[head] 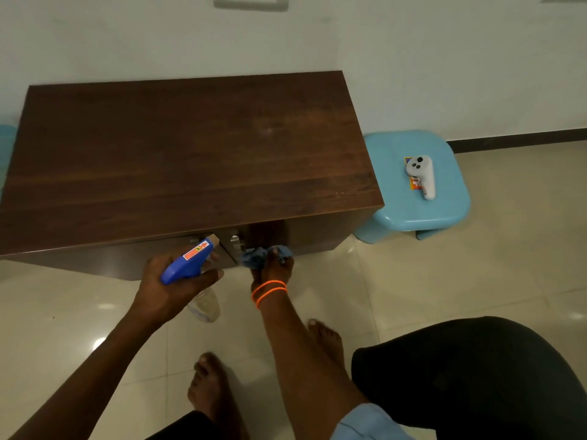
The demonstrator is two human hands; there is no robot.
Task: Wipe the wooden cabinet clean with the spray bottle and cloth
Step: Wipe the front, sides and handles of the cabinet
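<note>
Now the right hand (272,270) is pinching the blue cloth (259,256) against the cabinet (190,154) front, near edge, while the left hand (178,281) is gripping the spray bottle (187,265) just left of it. Best to be wiping in overlapping strokes beneath the overhanging top; open floor (476,265) is lying right, short of the stool (413,173).

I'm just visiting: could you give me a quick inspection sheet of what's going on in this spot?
Surface: cabinet top is bare dark wood with a faint smudge.
Job's things: spray bottle aimed at the cabinet front; blue cloth held against the front.
Clutter: white controller lying on a blue stool.
Hands: left hand grips the bottle; right hand grips the cloth.
Cables: nothing seen.
Surroundings: white wall, glossy tiled floor.
</note>
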